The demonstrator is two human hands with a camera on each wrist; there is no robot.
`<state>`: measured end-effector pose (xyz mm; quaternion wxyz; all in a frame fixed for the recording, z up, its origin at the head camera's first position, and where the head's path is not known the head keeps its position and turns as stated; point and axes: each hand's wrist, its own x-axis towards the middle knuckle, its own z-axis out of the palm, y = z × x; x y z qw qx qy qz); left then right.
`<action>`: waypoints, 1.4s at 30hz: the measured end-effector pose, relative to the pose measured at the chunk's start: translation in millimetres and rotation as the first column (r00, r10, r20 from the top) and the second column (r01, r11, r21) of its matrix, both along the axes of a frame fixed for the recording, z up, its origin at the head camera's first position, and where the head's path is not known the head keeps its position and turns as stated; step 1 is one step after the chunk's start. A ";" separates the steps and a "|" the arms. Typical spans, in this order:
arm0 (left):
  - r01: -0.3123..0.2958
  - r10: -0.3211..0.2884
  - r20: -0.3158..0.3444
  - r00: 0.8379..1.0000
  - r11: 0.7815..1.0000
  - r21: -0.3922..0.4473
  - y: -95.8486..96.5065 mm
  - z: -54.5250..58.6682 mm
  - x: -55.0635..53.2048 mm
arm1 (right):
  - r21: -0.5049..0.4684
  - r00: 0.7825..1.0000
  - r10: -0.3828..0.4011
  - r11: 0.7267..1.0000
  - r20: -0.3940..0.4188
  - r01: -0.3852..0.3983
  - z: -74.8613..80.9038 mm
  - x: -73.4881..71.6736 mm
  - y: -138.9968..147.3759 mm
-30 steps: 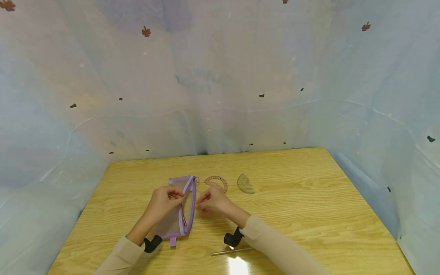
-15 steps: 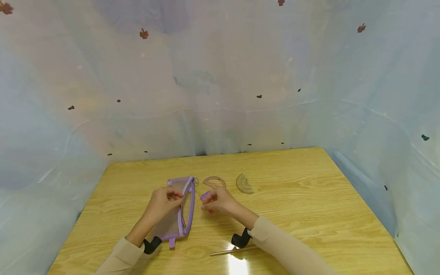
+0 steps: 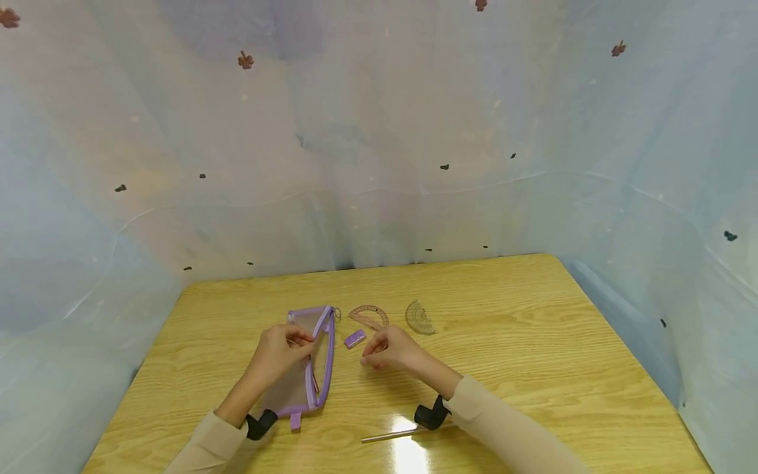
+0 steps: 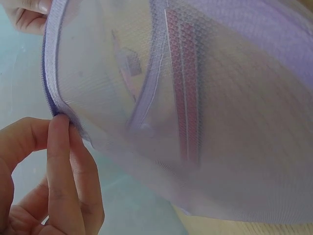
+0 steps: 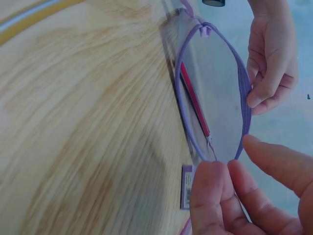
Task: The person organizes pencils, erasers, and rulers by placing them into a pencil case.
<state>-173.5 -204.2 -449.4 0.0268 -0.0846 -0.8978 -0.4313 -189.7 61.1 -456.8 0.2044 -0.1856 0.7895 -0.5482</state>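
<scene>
A purple mesh zip pouch (image 3: pixel 294 382) lies on the table, its zip opening spread. My left hand (image 3: pixel 284 349) pinches the near zip edge between thumb and fingers, also plain in the left wrist view. Inside the pouch is a slim red stick (image 5: pixel 195 100), seen through the mesh as well. My right hand (image 3: pixel 393 350) hovers to the right of the opening, fingers loosely bent, holding nothing. Close by on the table lies a small purple block with a barcode label (image 5: pixel 187 187), which looks like an eraser (image 3: pixel 355 338).
Behind the eraser lies a pink protractor (image 3: pixel 370 316), with a clear protractor (image 3: pixel 420 318) to its right. A thin metallic rod (image 3: pixel 387 436) lies near the front, partly under the right wrist's camera. A pale sheet (image 3: pixel 379 197) hangs around the wooden table (image 3: pixel 533 342).
My right hand has drawn back to the right from the pouch and released the purple eraser on the table. My left hand keeps its pinch on the pouch.
</scene>
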 end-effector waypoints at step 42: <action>0.022 -0.022 -0.012 1.000 0.999 0.035 -2.9 -5.0 -1.9 | 0.036 0.985 0.123 0.992 -0.122 -0.120 -7.4 13.1 85.8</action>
